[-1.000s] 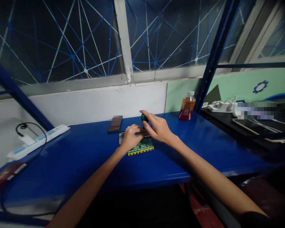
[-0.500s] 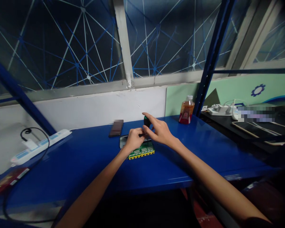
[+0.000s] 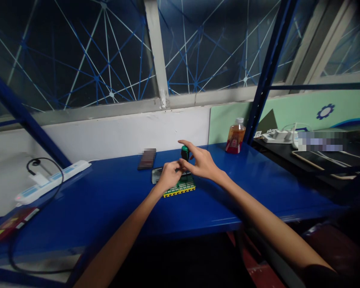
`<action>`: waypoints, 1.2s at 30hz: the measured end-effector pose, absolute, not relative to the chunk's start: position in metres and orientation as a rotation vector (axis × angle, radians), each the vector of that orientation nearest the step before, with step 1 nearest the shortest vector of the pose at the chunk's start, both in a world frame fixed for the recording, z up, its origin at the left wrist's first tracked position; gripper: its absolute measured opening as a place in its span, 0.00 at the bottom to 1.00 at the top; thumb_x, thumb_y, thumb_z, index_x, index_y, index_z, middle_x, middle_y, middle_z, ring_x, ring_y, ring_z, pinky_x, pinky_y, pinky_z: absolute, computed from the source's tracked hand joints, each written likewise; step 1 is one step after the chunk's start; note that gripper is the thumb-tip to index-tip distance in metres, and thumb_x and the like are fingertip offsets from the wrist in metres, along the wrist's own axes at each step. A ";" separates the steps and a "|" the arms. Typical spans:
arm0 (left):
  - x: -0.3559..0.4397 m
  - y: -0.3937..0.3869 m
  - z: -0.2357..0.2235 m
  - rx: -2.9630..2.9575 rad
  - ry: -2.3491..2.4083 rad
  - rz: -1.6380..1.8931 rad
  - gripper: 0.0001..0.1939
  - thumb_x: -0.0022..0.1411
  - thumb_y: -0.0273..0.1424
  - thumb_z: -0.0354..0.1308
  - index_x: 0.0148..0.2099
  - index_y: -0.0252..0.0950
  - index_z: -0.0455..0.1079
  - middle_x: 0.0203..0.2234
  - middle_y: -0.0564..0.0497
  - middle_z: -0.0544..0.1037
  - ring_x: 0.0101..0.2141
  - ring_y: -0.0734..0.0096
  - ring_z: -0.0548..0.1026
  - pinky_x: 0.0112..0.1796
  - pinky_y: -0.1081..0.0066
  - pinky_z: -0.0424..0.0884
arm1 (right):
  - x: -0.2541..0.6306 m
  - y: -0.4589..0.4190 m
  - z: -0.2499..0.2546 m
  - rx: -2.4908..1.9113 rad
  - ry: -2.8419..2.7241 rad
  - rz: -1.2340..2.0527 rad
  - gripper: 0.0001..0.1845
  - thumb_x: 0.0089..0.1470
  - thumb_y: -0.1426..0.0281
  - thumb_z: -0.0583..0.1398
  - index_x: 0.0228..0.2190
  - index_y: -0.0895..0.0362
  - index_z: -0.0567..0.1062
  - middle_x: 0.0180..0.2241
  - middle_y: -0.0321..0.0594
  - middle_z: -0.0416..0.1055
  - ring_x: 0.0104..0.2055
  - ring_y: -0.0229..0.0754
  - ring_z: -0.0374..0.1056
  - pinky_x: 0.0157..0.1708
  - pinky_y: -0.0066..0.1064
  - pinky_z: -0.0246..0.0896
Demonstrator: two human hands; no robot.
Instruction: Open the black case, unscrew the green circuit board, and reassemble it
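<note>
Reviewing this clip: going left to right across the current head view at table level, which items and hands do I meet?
White power strip → dark flat object → left hand → right hand → bottle of reddish drink.

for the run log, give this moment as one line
right hand: at upright screwdriver | left hand: over board, near screwdriver | board: on table | bottle: right of hands, on table
</note>
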State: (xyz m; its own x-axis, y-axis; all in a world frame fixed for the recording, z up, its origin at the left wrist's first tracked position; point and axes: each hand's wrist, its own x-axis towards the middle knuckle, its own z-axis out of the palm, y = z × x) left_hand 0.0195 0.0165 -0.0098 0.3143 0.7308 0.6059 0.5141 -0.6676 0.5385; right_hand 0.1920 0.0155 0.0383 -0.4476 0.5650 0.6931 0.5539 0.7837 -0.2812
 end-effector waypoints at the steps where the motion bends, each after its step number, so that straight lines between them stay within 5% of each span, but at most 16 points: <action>1: 0.020 0.016 -0.010 2.325 1.132 1.279 0.09 0.57 0.22 0.56 0.31 0.35 0.77 0.31 0.49 0.81 0.30 0.67 0.76 0.35 0.70 0.71 | 0.192 0.015 0.038 -0.828 -2.134 0.001 0.32 0.56 0.59 0.50 0.59 0.56 0.58 0.39 0.43 0.72 0.34 0.44 0.69 0.34 0.35 0.62; 7: 0.019 0.017 -0.011 2.264 1.087 1.269 0.09 0.59 0.24 0.56 0.34 0.36 0.78 0.31 0.51 0.81 0.33 0.65 0.78 0.37 0.70 0.71 | 0.194 0.017 0.038 -0.813 -2.129 -0.004 0.30 0.56 0.60 0.51 0.58 0.55 0.59 0.44 0.44 0.72 0.36 0.43 0.68 0.37 0.36 0.62; 14: 0.023 0.014 -0.010 2.359 1.245 1.223 0.05 0.57 0.30 0.63 0.37 0.39 0.79 0.35 0.49 0.81 0.38 0.62 0.77 0.42 0.65 0.71 | 0.196 0.023 0.036 -0.871 -2.082 -0.044 0.29 0.56 0.57 0.54 0.57 0.54 0.62 0.39 0.43 0.74 0.33 0.43 0.68 0.33 0.34 0.60; 36: 0.026 0.011 -0.007 2.243 1.259 1.127 0.11 0.56 0.20 0.58 0.36 0.38 0.79 0.32 0.53 0.82 0.36 0.65 0.79 0.39 0.72 0.71 | 0.199 0.017 0.040 -0.800 -2.155 -0.087 0.30 0.55 0.61 0.51 0.58 0.57 0.59 0.38 0.42 0.73 0.31 0.42 0.68 0.31 0.34 0.59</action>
